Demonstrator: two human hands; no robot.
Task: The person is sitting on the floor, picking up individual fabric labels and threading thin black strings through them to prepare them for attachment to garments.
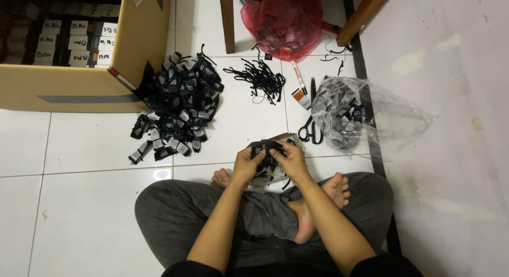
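Observation:
I sit cross-legged on a white tiled floor. My left hand (247, 163) and my right hand (289, 156) meet in front of my feet, both pinching a small stack of black tags (266, 148) with pale markings. Under the hands lies a brownish paper packet (295, 138) with more black pieces. A big heap of the same black tags (179, 103) lies to the left on the floor. A loose bunch of black strings (259, 78) lies further ahead.
An open cardboard box (79, 88) holding small labelled boxes stands at far left. Black scissors (310, 126), a marker pen (299, 77) and a clear plastic bag (352, 115) of tags lie at right. A red plastic bag (283, 25) sits by wooden furniture legs (228, 22).

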